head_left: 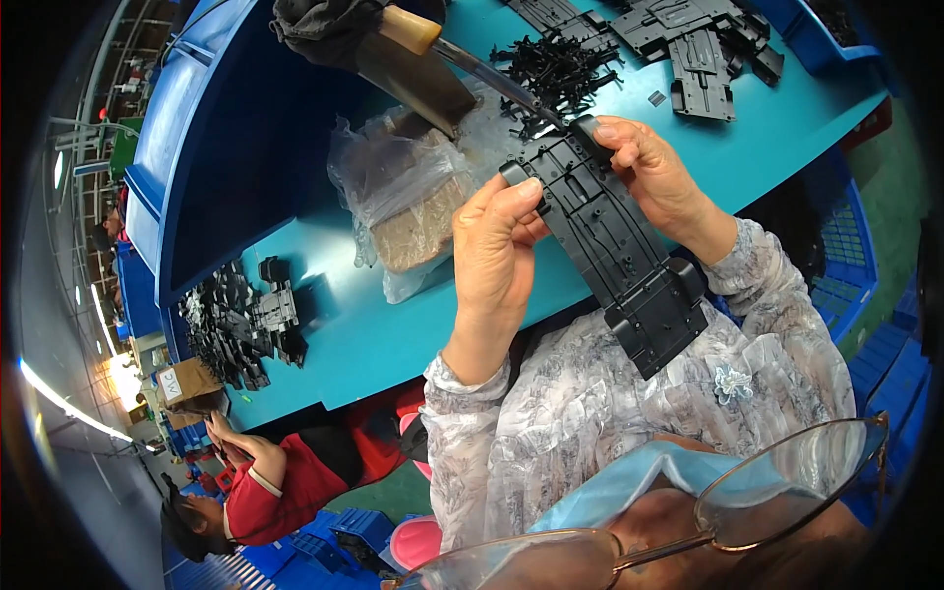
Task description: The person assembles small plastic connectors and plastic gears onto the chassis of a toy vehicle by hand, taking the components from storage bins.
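Both hands hold one long black moulded plastic part (610, 236) with ribs and raised corners, tilted over the near edge of the table. My left hand (497, 246) pinches its far left corner between thumb and fingers. At the far right corner, my right hand (654, 177) grips it, fingers bent around the edge. A metal-shafted tool with a wooden handle (411, 29) rests against a dark support, its handle wrapped in dark cloth at one side. The tool's tip meets the part's far end in the picture; whether they touch I cannot tell.
A plastic-wrapped brown block (418, 221) lies on the teal table (369, 344). Small black pieces (556, 74) are heaped beyond my hands, with similar moulded parts (703, 74) at right. More black parts (246, 324) pile up left, under a large blue bin (221, 147). Another person (285, 487) works at left.
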Demonstrator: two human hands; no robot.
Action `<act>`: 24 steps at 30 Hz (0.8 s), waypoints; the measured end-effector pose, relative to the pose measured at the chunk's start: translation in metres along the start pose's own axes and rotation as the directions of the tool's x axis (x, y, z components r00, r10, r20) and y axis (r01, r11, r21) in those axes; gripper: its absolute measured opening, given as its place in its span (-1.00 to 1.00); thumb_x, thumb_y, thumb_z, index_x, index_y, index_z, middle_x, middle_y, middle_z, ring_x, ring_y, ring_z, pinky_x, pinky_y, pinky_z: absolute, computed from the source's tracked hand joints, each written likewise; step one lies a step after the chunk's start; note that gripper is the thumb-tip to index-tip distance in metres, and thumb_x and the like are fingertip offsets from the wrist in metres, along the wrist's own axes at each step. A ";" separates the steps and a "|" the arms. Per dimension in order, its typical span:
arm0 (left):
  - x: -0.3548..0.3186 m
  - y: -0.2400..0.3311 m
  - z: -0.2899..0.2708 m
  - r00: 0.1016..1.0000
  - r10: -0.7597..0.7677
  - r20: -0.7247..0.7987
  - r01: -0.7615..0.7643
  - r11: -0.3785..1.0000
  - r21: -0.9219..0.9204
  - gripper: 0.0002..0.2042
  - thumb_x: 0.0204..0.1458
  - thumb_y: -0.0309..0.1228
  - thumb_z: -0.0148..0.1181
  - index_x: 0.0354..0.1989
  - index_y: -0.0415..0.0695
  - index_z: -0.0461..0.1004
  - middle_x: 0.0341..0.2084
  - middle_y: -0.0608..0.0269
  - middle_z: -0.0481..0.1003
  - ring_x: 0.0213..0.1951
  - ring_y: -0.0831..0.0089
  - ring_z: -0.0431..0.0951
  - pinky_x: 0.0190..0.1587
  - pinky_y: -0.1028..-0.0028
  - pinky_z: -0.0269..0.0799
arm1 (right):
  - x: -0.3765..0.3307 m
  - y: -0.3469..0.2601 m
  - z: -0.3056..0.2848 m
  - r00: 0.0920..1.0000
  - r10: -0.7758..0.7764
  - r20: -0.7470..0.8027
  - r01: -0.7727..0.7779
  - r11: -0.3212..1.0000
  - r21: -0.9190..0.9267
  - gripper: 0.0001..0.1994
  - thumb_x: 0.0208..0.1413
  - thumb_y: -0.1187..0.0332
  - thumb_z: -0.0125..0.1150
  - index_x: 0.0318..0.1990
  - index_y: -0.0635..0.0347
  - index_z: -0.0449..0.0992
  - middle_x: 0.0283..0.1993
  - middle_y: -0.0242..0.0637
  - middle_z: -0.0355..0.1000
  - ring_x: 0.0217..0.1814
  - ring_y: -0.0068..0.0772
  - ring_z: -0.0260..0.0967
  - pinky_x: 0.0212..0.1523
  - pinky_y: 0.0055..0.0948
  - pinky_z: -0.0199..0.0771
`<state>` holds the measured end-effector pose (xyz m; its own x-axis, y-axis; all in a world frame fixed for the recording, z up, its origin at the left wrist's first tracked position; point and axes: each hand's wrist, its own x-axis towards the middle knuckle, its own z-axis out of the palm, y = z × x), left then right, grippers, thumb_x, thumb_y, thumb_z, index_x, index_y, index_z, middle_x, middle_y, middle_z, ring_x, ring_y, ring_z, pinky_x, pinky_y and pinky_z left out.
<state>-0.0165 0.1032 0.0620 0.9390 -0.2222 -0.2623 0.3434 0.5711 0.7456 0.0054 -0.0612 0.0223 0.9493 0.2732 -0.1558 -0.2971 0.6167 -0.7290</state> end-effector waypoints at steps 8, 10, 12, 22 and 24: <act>-0.003 0.002 0.006 1.000 0.004 0.021 -0.004 1.000 0.002 -0.82 -0.13 -0.51 0.00 -0.33 -0.33 0.33 -0.44 0.21 0.43 -0.44 0.54 0.45 -0.36 0.58 0.39 | -0.001 -0.001 -0.003 0.999 0.005 0.038 -0.006 0.999 0.032 -0.88 -0.02 0.35 0.00 -0.50 0.15 0.38 -0.59 -0.69 0.20 -0.60 -0.93 0.07 -0.49 -0.88 0.15; -0.003 0.002 0.006 1.000 0.003 0.011 -0.003 1.000 0.006 -0.81 -0.13 -0.51 0.00 -0.32 -0.33 0.33 -0.44 0.21 0.43 -0.43 0.54 0.45 -0.36 0.58 0.39 | -0.001 -0.001 -0.003 1.000 0.017 0.011 -0.017 0.999 0.030 -0.88 -0.02 0.35 0.00 -0.52 0.15 0.37 -0.59 -0.68 0.21 -0.59 -0.92 0.08 -0.49 -0.87 0.16; -0.002 0.003 0.006 1.000 0.009 0.021 -0.009 1.000 0.021 -0.81 -0.13 -0.50 0.00 -0.32 -0.33 0.33 -0.44 0.22 0.43 -0.43 0.54 0.44 -0.35 0.57 0.39 | 0.002 0.000 -0.007 0.999 0.017 0.027 -0.018 1.000 0.020 -0.87 -0.02 0.35 0.00 -0.53 0.15 0.36 -0.60 -0.67 0.21 -0.59 -0.91 0.09 -0.51 -0.85 0.16; -0.003 0.005 0.005 1.000 0.008 0.019 -0.009 0.999 0.052 -0.82 -0.12 -0.47 0.03 -0.34 -0.29 0.36 -0.47 0.30 0.41 -0.47 0.64 0.38 -0.44 0.68 0.28 | 0.001 -0.007 -0.006 0.998 0.007 0.065 -0.005 1.000 -0.029 -0.88 -0.06 0.34 0.04 -0.57 0.09 0.36 -0.71 -0.63 0.20 -0.75 -0.83 0.08 -0.79 -0.80 0.04; -0.001 0.005 0.002 1.000 0.001 0.026 -0.002 0.999 0.048 -0.81 -0.12 -0.47 0.03 -0.32 -0.30 0.36 -0.50 0.36 0.40 -0.54 0.73 0.29 -0.51 0.75 0.16 | 0.002 -0.009 -0.005 0.993 0.046 0.111 -0.048 0.999 0.012 -0.90 -0.05 0.37 0.03 -0.53 0.13 0.38 -0.68 -0.62 0.22 -0.73 -0.85 0.09 -0.80 -0.81 0.03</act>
<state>-0.0158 0.1045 0.0669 0.9385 -0.2420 -0.2462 0.3406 0.5326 0.7748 0.0109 -0.0703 0.0250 0.9172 0.3817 -0.1143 -0.3434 0.6118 -0.7126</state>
